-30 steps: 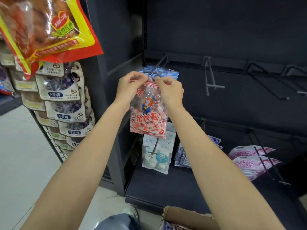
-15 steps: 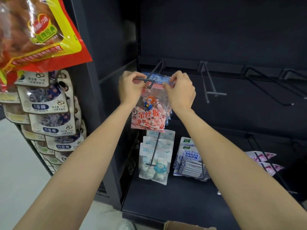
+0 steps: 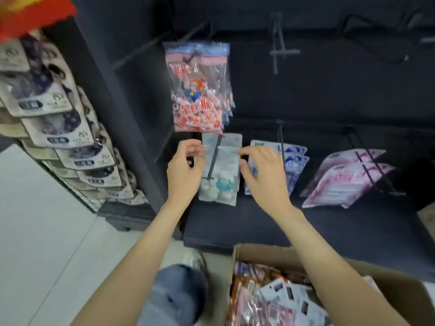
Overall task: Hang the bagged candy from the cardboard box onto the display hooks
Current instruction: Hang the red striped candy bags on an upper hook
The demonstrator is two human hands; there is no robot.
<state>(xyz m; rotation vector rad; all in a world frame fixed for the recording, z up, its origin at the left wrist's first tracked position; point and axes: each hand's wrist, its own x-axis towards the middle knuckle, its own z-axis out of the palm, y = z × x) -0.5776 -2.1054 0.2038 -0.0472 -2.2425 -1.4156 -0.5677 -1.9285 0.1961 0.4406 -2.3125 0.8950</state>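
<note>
Blurred throughout, the view leaves the print on every packet unreadable. A red and yellow bag (image 3: 28, 12) is cut off at the top left corner. The cardboard box (image 3: 400, 285) runs out of the bottom edge, so only part of its brown walls shows; inside lies a loose heap of crinkled packets (image 3: 270, 300), pink, white and brown, partly covered by the right forearm.

The candy bag (image 3: 199, 90), clear glossy plastic with pink and red sweets and a cartoon figure, hangs flat on a thin dark wire display hook (image 3: 188, 58) in the upper row, with similar bags hidden behind it, only their blue edges showing. Neither hand touches it. The left hand (image 3: 184, 171) and right hand (image 3: 263, 175) sit lower, either side of the pale packets (image 3: 221, 170) on the hook below, fingers loosely curled and holding nothing. Whether fingertips brush those packets cannot be told.

Further right hang blue-and-white sachets (image 3: 292, 161) and pink pouches (image 3: 346, 175). Grey pouches (image 3: 58, 128) overlap like scales on the left rack.
</note>
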